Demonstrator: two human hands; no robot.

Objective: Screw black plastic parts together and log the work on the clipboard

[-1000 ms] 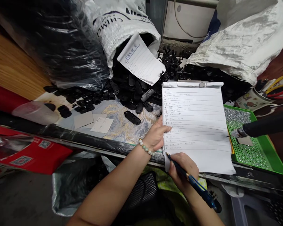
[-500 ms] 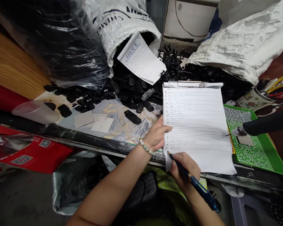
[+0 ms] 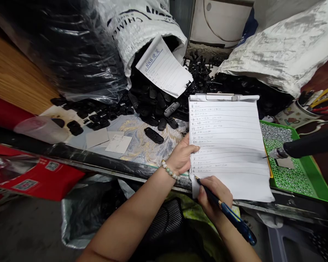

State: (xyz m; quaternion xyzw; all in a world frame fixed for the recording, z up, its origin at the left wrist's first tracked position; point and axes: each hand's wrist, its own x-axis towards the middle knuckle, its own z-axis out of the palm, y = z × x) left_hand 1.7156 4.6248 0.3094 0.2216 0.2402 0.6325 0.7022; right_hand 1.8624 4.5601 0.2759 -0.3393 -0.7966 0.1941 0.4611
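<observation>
While the left hand [image 3: 182,157] lies flat, fingers loosely curled, pinning the lined sheet [image 3: 229,149] at its left edge on the clipboard, the right hand [image 3: 214,198] fingers are closed around a blue pen [image 3: 224,211], tip touching the sheet's lower left; green tray [image 3: 311,171] just beside.

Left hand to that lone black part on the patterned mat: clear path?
Probably yes. The left hand rests on the sheet's left edge, and the lone black part lies just up-left of it on open mat, with nothing between them. It would have to let go of the sheet.
</observation>
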